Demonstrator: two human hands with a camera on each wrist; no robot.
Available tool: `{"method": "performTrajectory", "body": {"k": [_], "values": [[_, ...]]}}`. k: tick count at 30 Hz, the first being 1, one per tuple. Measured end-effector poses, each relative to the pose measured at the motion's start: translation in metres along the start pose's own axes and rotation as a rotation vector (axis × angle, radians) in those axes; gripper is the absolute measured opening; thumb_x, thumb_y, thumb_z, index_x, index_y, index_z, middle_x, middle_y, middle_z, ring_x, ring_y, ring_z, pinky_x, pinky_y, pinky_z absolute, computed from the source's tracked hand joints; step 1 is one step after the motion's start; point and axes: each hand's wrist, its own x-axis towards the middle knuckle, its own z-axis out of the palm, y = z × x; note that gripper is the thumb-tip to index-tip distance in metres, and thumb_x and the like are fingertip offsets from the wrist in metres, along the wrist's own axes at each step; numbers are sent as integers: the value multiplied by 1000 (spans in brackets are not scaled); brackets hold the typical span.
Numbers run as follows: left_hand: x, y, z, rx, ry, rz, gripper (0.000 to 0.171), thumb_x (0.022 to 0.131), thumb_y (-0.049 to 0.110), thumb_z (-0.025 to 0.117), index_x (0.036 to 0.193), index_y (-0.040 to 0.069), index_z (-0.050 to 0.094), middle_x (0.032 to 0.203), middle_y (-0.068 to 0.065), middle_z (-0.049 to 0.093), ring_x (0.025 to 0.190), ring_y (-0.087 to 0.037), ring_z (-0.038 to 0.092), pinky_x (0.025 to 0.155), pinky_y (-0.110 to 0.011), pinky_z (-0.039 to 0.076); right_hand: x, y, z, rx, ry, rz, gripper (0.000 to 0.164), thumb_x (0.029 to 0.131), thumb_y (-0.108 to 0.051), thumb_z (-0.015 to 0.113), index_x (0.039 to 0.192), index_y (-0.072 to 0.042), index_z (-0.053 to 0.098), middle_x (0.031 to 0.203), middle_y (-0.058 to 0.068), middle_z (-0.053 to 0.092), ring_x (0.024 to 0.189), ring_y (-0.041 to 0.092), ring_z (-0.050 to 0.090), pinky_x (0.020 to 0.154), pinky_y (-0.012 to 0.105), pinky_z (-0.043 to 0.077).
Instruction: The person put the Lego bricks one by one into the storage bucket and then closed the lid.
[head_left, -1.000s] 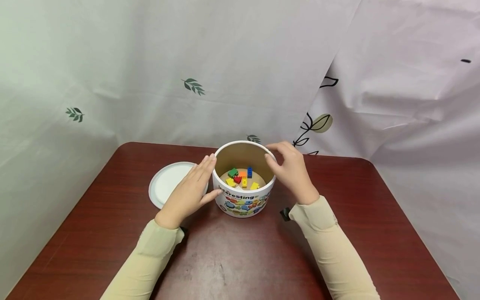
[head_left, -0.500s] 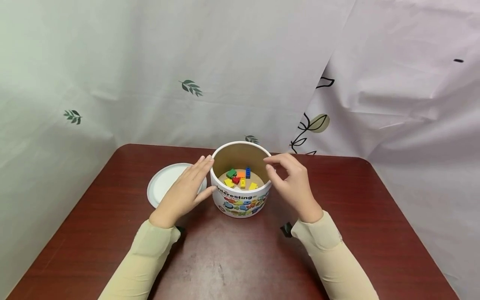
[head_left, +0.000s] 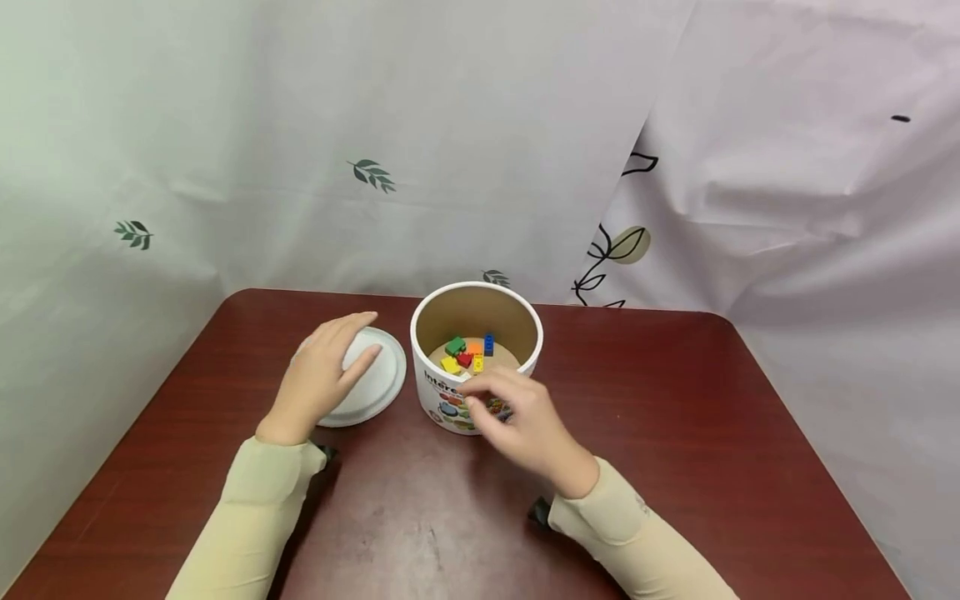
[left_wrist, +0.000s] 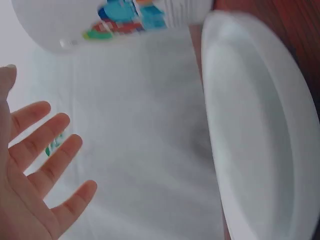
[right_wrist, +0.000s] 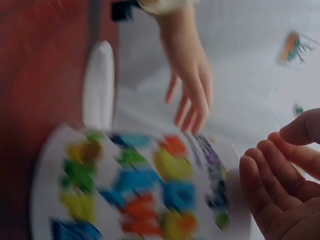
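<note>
A round white tub (head_left: pixel 441 398) with colourful printing stands near the far side of the table. Several toy bricks lie on its floor, among them a green brick (head_left: pixel 455 346), a blue brick (head_left: pixel 489 344) and a red brick (head_left: pixel 465 360). Left of the tub is its white lid (head_left: pixel 387 375). My left hand (head_left: pixel 318 375) hovers over the lid's left part, fingers spread and holding nothing; the left wrist view shows them apart from the lid (left_wrist: pixel 250 130). Just in front of the tub, my right hand (head_left: pixel 525 425) hangs loosely curled with nothing in it, covering part of the printed side.
The tub and lid share a dark red wooden table (head_left: pixel 675 417). Behind it hangs a pale curtain (head_left: pixel 480 150) with leaf prints, close along the table's far edge. Dark straps (head_left: pixel 538 512) show below the sleeve cuffs.
My left hand has left the tub's side and moved left over the lid. My right hand has come off the rim and swung left to the tub's front. The bricks stay put.
</note>
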Motion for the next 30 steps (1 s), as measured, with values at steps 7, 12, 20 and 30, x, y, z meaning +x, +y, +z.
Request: {"method": "performTrajectory", "body": {"k": [7, 12, 20, 30], "values": [[-5, -30, -13, 29, -83, -166, 35, 102, 27, 61, 130, 7, 66, 136, -16, 60, 128, -41, 52, 104, -63, 39, -12, -9, 40, 205, -260, 227, 18, 92, -3, 66, 108, -4, 72, 98, 4, 70, 89, 3, 64, 81, 21, 57], [-10, -52, -22, 61, -166, -265, 37, 104, 31, 57, 129, 5, 66, 133, -21, 61, 125, -44, 51, 100, -65, 41, -11, -6, 69, 300, -407, 442, 25, 94, -5, 66, 118, -1, 68, 113, 11, 67, 100, 7, 66, 87, 19, 55], [-14, -75, -26, 26, -299, -391, 44, 106, 32, 53, 135, -1, 59, 137, -31, 53, 126, -50, 48, 98, -69, 41, 2, -1, 108, 420, -370, 776, 38, 93, -8, 63, 130, 2, 63, 125, 16, 68, 106, 12, 69, 85, 17, 54], [-16, -95, -29, -122, -363, -674, 53, 108, 32, 42, 140, -10, 49, 141, -36, 48, 126, -54, 47, 99, -66, 43, 14, 2, 144, 490, -75, 1032, 66, 87, -1, 61, 149, 6, 38, 102, 7, 65, 77, 20, 71, 69, 26, 59]]}}
